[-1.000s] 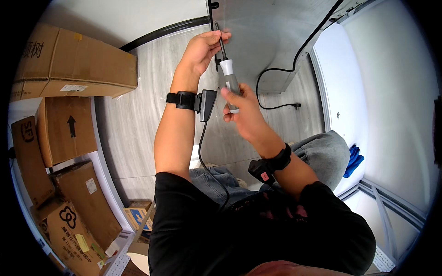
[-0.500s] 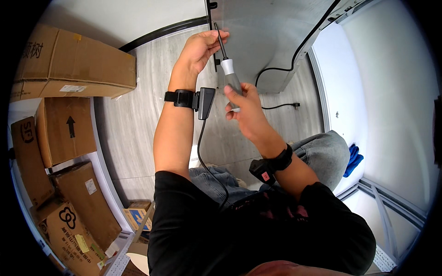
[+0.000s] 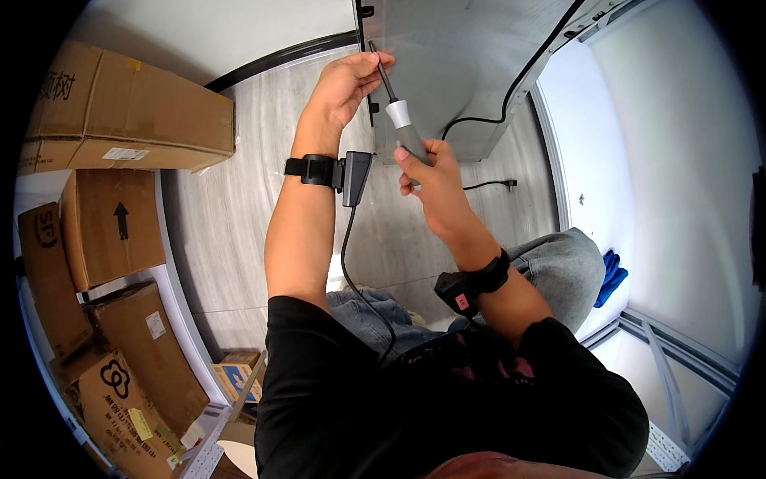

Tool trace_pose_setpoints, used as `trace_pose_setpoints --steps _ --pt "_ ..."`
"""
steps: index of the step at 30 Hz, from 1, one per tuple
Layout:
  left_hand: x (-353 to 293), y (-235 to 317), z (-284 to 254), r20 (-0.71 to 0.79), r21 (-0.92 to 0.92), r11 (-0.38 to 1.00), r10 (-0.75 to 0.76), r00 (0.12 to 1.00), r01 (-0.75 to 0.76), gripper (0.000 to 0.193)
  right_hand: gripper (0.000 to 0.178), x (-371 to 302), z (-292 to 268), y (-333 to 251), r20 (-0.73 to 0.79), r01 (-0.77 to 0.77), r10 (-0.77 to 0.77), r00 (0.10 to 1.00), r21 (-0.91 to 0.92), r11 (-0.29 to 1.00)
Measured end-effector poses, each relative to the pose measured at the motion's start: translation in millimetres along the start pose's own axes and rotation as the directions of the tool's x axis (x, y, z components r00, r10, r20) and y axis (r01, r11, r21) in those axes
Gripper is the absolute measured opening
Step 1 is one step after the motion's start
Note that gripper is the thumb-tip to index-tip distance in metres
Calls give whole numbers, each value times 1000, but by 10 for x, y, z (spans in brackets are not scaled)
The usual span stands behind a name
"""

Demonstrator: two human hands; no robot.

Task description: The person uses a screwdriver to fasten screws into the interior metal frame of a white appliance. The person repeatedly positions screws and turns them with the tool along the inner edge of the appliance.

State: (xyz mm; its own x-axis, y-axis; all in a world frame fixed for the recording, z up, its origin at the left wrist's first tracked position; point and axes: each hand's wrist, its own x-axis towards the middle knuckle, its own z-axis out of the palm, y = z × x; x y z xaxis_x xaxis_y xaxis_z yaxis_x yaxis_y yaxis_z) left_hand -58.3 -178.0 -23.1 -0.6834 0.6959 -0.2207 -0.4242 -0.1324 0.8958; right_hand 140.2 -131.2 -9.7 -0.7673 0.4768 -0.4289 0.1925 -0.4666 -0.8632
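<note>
A screwdriver [image 3: 406, 136] with a grey and white handle slants up and to the left, its dark shaft tip at the left edge of a grey metal panel [image 3: 455, 56]. My right hand [image 3: 437, 188] is closed around the handle's lower end. Near the tip, the thumb and fingers of my left hand [image 3: 349, 84] pinch the shaft and lie close against the panel edge. Whatever the tip meets there is too small to make out. Both wrists wear black straps with small dark devices, and a black cable runs down from the left device [image 3: 357, 180].
Cardboard boxes [image 3: 159, 112] are stacked along the left side, some on a white shelf. A black cord [image 3: 511, 96] hangs down the metal panel, and a plug [image 3: 511, 185] lies on the grey wood-look floor [image 3: 239, 215]. A blue cloth-like item [image 3: 611, 279] sits at right.
My right hand has shifted slightly right with the screwdriver's handle, and its fingers sit differently around it. The left hand stays nearly where it was at the shaft.
</note>
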Motion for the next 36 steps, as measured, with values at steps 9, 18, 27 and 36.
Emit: trace_pose_setpoints --steps 9,18,27,36 --pt "20 -9 -12 15 -52 999 11 1000 -10 18 39 60 -64 -46 177 -189 156 972 189 964" --pt "-10 20 -6 32 -44 999 9 999 -8 27 39 76 -113 -87 251 -281 200 947 348 895" --pt "-6 21 -4 26 -32 999 15 1000 -14 24 39 74 -16 -194 292 -315 212 933 370 874" --pt "-20 13 47 -30 -24 1000 4 1000 -5 25 35 98 31 -114 208 -205 141 968 331 921"
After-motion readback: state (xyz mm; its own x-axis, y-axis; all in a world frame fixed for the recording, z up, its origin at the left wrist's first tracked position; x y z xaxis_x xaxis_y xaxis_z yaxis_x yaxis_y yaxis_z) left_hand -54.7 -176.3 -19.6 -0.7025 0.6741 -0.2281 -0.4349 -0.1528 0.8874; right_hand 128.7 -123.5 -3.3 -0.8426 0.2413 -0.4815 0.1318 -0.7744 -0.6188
